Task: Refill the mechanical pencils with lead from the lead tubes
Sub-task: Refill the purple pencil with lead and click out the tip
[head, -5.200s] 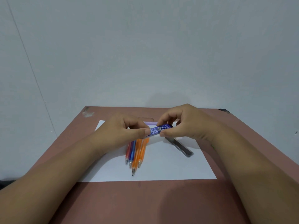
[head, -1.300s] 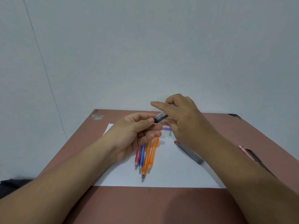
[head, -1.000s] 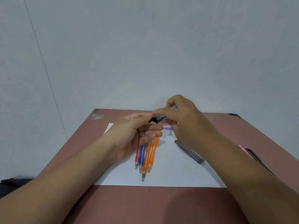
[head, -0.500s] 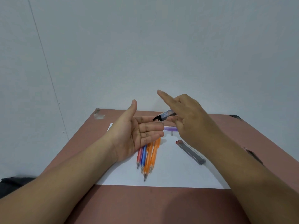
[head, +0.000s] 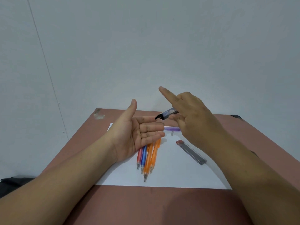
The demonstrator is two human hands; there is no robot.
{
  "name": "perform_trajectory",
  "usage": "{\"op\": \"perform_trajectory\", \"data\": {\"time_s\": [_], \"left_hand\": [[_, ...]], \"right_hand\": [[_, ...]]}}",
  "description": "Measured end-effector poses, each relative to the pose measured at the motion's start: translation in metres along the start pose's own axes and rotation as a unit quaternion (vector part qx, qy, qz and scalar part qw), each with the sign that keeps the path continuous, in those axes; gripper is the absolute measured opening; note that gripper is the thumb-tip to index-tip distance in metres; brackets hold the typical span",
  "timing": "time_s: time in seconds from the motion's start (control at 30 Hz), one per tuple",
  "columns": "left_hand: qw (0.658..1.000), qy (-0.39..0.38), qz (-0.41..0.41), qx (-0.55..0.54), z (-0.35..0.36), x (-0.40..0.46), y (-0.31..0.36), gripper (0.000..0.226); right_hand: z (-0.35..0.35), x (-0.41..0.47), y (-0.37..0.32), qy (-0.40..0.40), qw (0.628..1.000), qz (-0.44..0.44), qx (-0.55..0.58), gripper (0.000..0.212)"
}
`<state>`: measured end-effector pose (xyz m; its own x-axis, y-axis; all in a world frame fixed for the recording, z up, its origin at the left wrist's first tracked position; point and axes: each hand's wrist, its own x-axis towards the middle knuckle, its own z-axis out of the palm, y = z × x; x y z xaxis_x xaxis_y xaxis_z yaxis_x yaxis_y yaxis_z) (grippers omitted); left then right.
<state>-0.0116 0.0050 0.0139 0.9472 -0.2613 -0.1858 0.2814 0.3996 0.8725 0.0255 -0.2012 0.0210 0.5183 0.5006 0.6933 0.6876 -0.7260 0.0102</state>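
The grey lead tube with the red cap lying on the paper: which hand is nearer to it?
Right. The right hand hovers just above the grey lead tube; the open left hand is off to its left.

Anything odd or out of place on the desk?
Nothing spilled or damaged. Only a chipped pale patch at the brown table's far left corner. Four mechanical pencils lie together on the white paper, and the grey lead tube lies beside them.

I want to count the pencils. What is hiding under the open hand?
Under the left hand lie the top ends of four pencils: one red, one blue, two orange. Their tips stick out on the white paper. Anything else beneath the palm is covered.
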Motion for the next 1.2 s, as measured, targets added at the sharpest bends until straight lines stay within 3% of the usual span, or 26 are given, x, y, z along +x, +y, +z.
{"op": "perform_trajectory", "data": {"time_s": [0.1, 0.23, 0.27, 0.43, 0.63, 0.7, 0.8, 0.83, 0.97, 1.13, 1.2], "left_hand": [[1.000, -0.006, -0.004, 0.001, -0.001, 0.000, 0.000, 0.090], [1.000, -0.005, -0.004, 0.005, -0.001, 0.001, 0.000, 0.090], [1.000, -0.004, -0.003, 0.005, -0.001, 0.001, 0.000, 0.090], [1.000, -0.002, -0.008, -0.007, -0.001, 0.001, 0.000, 0.087], [1.000, -0.005, -0.002, -0.013, -0.003, 0.001, 0.000, 0.092], [1.000, -0.001, 0.004, -0.018, -0.003, 0.001, 0.000, 0.091], [1.000, 0.002, 0.008, -0.022, -0.004, 0.000, 0.000, 0.089], [1.000, 0.003, 0.009, -0.024, -0.004, 0.000, 0.000, 0.090], [1.000, 0.008, 0.007, -0.029, -0.004, 0.000, 0.000, 0.090], [1.000, 0.004, -0.004, -0.029, -0.005, 0.001, 0.001, 0.091], [0.999, -0.002, -0.004, -0.035, -0.005, 0.001, 0.001, 0.091]], "right_hand": [[0.000, 0.001, -0.002, 0.003, 1.000, 0.011, 0.011, 0.094], [0.003, -0.001, 0.002, -0.010, 1.000, -0.005, 0.011, 0.056], [0.003, -0.001, 0.002, -0.019, 1.000, -0.009, 0.006, 0.059], [-0.002, 0.006, -0.004, -0.040, 0.998, -0.011, -0.039, 0.113], [-0.009, 0.018, -0.011, -0.056, 0.998, -0.031, -0.030, 0.118], [-0.011, 0.026, -0.011, -0.049, 0.998, -0.028, -0.036, 0.109], [-0.011, 0.032, -0.004, -0.074, 0.989, -0.106, -0.077, 0.060], [-0.012, 0.034, -0.002, -0.080, 0.989, -0.102, -0.077, 0.058], [-0.016, 0.043, -0.005, -0.112, 0.989, -0.034, -0.091, 0.104], [-0.016, 0.040, -0.010, -0.078, 0.992, -0.041, -0.086, 0.112], [-0.015, 0.037, -0.010, -0.060, 0.995, -0.045, -0.071, 0.103]]}}
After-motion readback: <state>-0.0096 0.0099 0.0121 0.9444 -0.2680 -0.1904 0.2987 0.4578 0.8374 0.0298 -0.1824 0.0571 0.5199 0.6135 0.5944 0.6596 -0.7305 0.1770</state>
